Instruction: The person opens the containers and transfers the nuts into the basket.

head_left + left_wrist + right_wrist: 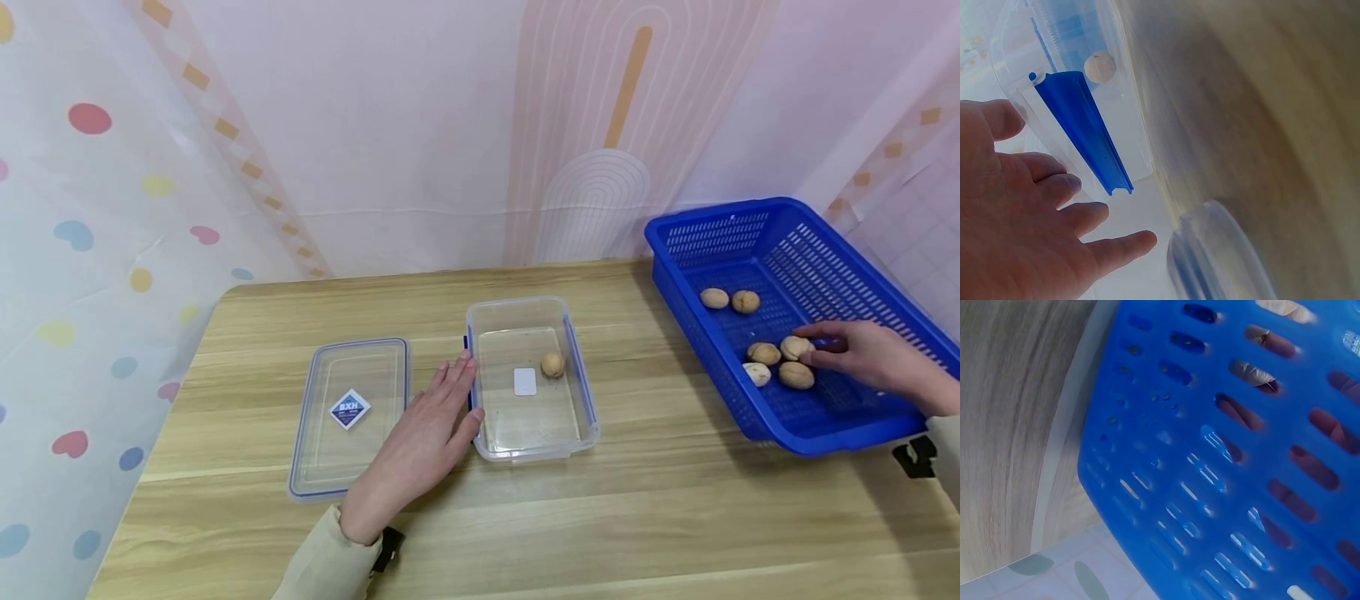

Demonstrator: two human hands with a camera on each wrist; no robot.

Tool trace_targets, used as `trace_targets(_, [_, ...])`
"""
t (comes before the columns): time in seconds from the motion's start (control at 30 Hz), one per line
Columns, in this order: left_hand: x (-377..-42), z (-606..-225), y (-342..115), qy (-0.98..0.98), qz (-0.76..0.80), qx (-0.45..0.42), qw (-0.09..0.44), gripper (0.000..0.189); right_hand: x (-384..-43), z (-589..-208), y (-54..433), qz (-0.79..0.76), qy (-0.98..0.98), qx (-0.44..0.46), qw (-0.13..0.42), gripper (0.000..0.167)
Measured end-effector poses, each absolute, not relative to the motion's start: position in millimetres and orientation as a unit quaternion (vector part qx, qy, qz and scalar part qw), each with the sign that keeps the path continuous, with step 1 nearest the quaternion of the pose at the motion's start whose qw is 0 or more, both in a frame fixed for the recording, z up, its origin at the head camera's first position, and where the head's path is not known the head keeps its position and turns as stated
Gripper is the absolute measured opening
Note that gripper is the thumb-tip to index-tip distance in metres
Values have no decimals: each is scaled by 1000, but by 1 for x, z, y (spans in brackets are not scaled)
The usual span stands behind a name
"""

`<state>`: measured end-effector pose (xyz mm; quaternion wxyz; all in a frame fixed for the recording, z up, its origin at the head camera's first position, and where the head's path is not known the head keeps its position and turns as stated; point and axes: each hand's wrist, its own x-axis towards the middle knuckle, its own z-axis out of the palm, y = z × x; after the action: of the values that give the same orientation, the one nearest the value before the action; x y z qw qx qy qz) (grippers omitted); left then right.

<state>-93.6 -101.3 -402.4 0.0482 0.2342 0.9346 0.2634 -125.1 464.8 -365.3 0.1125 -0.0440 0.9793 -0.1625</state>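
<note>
My right hand reaches into the blue plastic basket and pinches a walnut between thumb and fingertips. Several more walnuts lie on the basket floor, among them one walnut just below the hand. In the right wrist view, the slotted basket wall hides most of that hand. With fingers extended, my left hand touches the left side of a clear plastic food container. One walnut sits inside it. A blue side clip hangs in front of the left fingers in the left wrist view.
The container's clear lid, with a blue seal and a diamond sticker, lies left of the container, partly behind the left forearm. Everything stands on a wood-grain table. A patterned cloth hangs behind the table's back edge.
</note>
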Motion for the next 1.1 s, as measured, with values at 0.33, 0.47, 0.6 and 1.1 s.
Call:
trace_targets(0.33, [-93,-402,-101,934,264,232,56,64,-118,-357,459,-176,981,-11,81,47])
trace_targets(0.47, [-93,-401,-102,935,262,232,57,64,-112,-350,454,-194,981,-3,30,45])
trace_targets(0.6, [-93,-401,-102,935,263,231,58,64,-104,-345,449,-231,973,14,-25,46])
trace_targets(1.1, [-94,-401,-102,935,261,235,54,64,-71,-335,419,-385,907,-17,-169,26])
